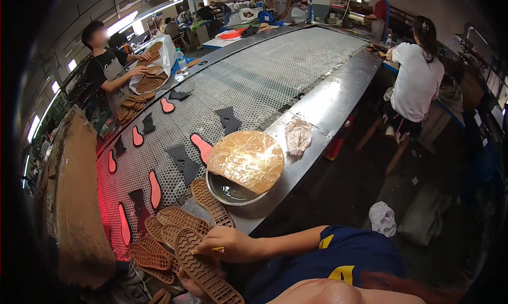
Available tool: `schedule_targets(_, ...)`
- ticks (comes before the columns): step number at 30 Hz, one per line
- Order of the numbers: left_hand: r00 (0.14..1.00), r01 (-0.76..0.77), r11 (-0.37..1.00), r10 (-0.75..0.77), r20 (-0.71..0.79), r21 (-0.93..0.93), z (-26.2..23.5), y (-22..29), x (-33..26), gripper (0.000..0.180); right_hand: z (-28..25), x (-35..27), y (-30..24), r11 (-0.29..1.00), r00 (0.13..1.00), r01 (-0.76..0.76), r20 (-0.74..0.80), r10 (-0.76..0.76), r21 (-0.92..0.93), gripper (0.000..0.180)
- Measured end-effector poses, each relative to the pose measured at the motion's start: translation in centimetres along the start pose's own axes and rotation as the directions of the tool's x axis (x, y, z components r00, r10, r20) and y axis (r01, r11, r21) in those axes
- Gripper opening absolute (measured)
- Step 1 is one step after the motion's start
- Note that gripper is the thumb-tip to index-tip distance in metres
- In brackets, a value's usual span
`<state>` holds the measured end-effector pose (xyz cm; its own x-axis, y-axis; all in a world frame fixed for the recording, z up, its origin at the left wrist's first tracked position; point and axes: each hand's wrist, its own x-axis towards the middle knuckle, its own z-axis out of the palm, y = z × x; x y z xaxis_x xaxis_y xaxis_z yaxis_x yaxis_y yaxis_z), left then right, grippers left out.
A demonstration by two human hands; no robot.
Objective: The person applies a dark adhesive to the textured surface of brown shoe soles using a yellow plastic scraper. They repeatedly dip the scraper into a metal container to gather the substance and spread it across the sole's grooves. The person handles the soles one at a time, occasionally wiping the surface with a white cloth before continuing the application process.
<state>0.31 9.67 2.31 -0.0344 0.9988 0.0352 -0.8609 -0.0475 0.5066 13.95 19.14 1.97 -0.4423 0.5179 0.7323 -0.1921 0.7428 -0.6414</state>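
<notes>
A brown shoe sole [203, 264] with wavy tread is tilted up in front of me. My left hand [193, 284], mostly hidden behind it, is closed on its lower part. My right hand [235, 244] pinches a thin yellow stick-like tool [217, 249], its tip at the tread; its exact kind is too small to tell. More brown soles [182, 219] lie in a loose pile just beyond my hands. Another sole [209, 200] leans beside a round metal bowl [241, 198] of liquid, partly covered by a plastic-wrapped disc [248, 158].
A mesh conveyor [254, 71] carries pink-topped insole shapes [154, 190] and dark cut pieces [182, 163], red-lit at its near end. A crumpled cloth [298, 136] lies on the metal edge [330, 105]. Across, a person [108, 65] handles soles; another sits on the right [418, 76].
</notes>
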Motion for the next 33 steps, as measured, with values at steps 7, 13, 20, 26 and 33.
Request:
schedule_targets(7,0.945,-0.045,0.974,-0.031,-0.327,-0.223,-3.7,-0.4,-0.8,0.071,0.2,0.0,0.4,0.998,0.998,-0.035,0.051,0.037,-0.055,0.030)
schedule_targets(13,0.935,-0.136,0.963,0.047,-0.353,-0.232,-1.1,-1.0,0.4,0.065,1.2,-0.4,-1.1,0.985,0.985,0.128,0.126,-0.114,-0.114,0.031)
schedule_targets(20,0.970,-0.125,0.982,0.091,-0.225,-0.140,-1.3,-0.8,0.3,0.067,0.3,0.0,1.2,0.992,0.972,0.072,0.218,-0.093,0.101,0.019)
schedule_targets(26,0.997,-0.071,0.986,0.067,-0.032,-0.151,-4.4,-0.8,-1.2,0.069,1.0,0.9,1.4,0.986,0.987,-0.160,-0.029,0.159,-0.037,0.027)
schedule_targets(33,0.999,-0.046,0.974,0.041,-0.029,-0.222,-3.2,-0.9,-0.8,0.069,1.0,3.4,0.1,0.999,0.997,0.046,0.065,-0.045,-0.006,0.027)
